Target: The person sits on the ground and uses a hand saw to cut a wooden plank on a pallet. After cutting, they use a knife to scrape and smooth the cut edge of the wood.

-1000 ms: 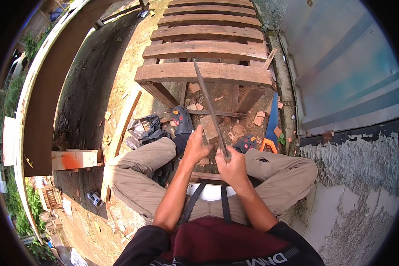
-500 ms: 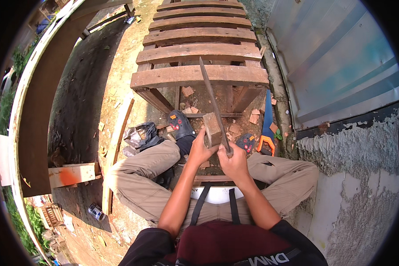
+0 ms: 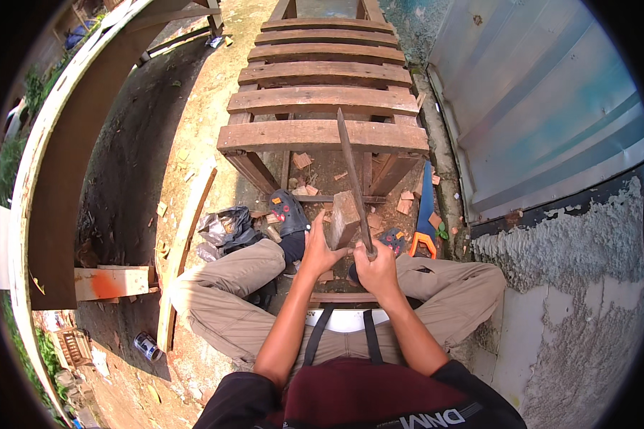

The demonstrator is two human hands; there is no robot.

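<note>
A short wooden block (image 3: 345, 218) stands tilted in my left hand (image 3: 320, 247), its lower end against the thumb and the fingers up along its left side. My right hand (image 3: 377, 268) is closed around the handle of a long machete (image 3: 351, 161). The blade, seen nearly edge-on, points up and away, close along the block's right side. Whether the blade touches the block I cannot tell. Both hands are above my lap, between my bent knees.
A slatted wooden frame (image 3: 322, 134) stands ahead, wood offcuts (image 3: 303, 160) beneath it. A blue handsaw (image 3: 426, 207) with an orange handle lies right of my foot. Left are a plastic bag (image 3: 229, 227), a long plank (image 3: 186, 254) and a can (image 3: 147, 346). A metal-sheeted wall (image 3: 544, 107) borders the right.
My left hand's fingers have spread and reach further up beside the block, which now stands more upright. The machete remains in my right hand, its tip shifted slightly right and nearer.
</note>
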